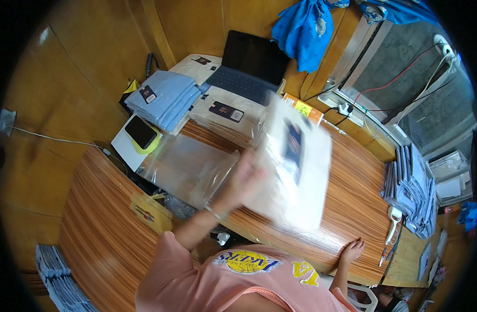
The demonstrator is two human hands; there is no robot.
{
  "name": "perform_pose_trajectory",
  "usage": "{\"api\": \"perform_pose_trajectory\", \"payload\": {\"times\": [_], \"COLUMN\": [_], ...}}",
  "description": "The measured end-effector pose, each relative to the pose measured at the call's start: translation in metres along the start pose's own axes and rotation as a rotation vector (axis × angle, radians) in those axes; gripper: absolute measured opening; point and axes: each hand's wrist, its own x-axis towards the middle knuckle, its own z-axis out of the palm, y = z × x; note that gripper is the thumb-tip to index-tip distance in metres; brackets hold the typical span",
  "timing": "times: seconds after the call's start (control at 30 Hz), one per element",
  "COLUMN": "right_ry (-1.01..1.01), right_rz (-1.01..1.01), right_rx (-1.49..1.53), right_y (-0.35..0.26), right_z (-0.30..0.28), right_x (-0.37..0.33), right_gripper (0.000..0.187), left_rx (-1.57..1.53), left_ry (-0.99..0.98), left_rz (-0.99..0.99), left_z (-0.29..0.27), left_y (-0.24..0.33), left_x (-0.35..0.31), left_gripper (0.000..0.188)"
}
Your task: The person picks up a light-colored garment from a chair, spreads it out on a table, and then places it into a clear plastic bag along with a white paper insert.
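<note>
While the left grip (246, 176) clasps its edge, the white packet (299, 174) juts rightward, right grip (352, 250) splayed.

- Left and far: glossy, orange-brown wooden wall panels (67, 78) with thin dark seams (a small pale glint of light sits high on the left).
- Left wall: a wall socket (7, 122), with a white cable (61, 137) running right.
- Far right: a window (392, 67) in a pale frame, its panes grey, with a red wire (392, 86) crossing it.
- Beside the window: a gathered bright blue curtain (305, 36).
- Centre: a table (361, 182) with streaked brown wood grain and a soft sheen.
- Near right: part of a white chair (372, 297).
</note>
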Motion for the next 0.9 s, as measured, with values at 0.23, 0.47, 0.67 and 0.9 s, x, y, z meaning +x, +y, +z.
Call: {"api": "perform_pose_trajectory", "payload": {"times": [0.23, 0.47, 0.67, 0.9], "right_ry": [-0.008, -0.353, -0.372, -0.429], "right_rz": [-0.254, -0.435, -0.440, -0.438], "right_rx": [0.213, 0.030, 0.068, 0.086], "right_y": [-0.107, -0.291, -0.287, -0.294], "right_z": [0.005, 0.012, 0.010, 0.020], "right_x": [0.029, 0.010, 0.010, 0.014], "right_gripper": [0.052, 0.052, 0.050, 0.052], "left_rx": [0.286, 0.701, 0.153, 1.243], "left_ry": [0.524, 0.775, 0.901, 0.978], "left_rz": [0.614, 0.658, 0.475, 0.096], "left_z": [-0.152, -0.289, -0.366, -0.419], "left_y": [0.109, 0.072, 0.006, -0.035], "left_x": [0.167, 0.302, 0.366, 0.363], "left_gripper": [0.047, 0.051, 0.050, 0.059]}}
